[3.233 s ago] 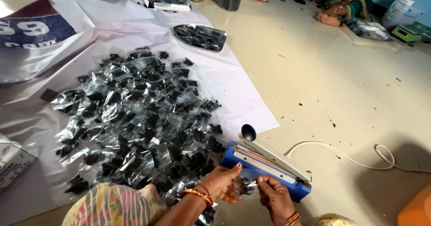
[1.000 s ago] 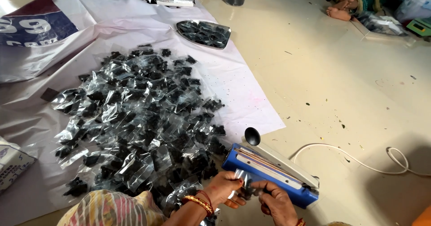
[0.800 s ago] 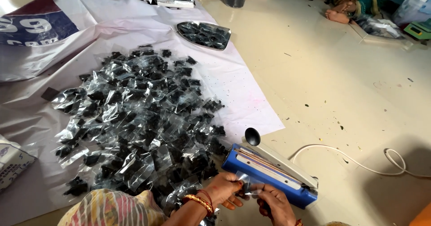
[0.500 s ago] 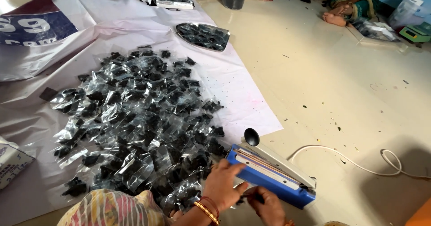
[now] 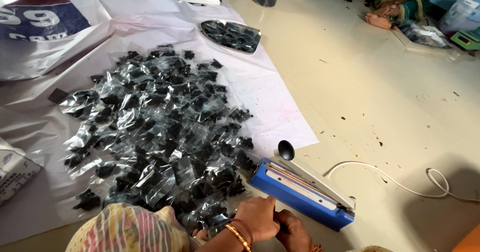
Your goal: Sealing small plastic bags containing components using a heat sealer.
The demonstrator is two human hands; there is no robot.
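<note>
Your left hand (image 5: 257, 217) and right hand (image 5: 295, 232) press together, fingers curled, beside the blue sealer (image 5: 300, 192) (what they clamp, I cannot tell). Since earlier they sit lower in view.

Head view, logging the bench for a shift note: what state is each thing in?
Blue heat sealer: arm raised, jaws open.
White cord: loose on the floor.
Small clear packets: filled with dark pieces, heaped on the sheet.
Metal tray: loaded with packets.
Left hand: closed, beside the sealer.
Right hand: partly hidden.

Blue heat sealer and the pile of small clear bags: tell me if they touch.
Touching. The head view shows the blue heat sealer's left end overlapping the pile of small clear bags, no floor between them.
</note>
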